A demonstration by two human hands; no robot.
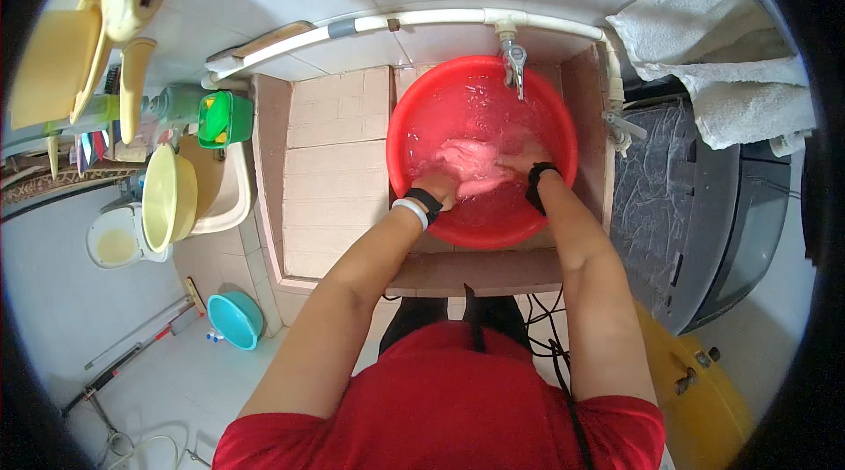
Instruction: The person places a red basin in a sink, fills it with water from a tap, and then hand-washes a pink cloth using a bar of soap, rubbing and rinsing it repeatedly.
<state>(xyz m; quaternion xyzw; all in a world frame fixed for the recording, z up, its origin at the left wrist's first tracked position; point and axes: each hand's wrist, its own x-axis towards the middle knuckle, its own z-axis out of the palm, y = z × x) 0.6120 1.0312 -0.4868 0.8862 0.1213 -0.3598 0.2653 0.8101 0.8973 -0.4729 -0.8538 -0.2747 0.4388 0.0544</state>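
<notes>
A round red basin (395, 131) of water stands in the pink-tiled sink. In the water is a wet, crumpled cloth (473, 156) that looks pink through the red water. My left hand (437, 186), with a black band and a white bracelet at its wrist, grips the cloth's near left side. On the right, my right hand (526, 157), also wearing a black wrist band, has hold of the cloth's right end. Both hands are partly under water, so their fingertips are blurred. Over the basin's far rim hangs a metal tap (516, 65).
Left of the basin lies a tiled ledge (334, 188). A green basket (225, 121) and a yellow bowl (169, 199) are farther left, with a turquoise basin (235, 320) on the floor. A black appliance (669, 197) and white towels (722, 47) are at the right.
</notes>
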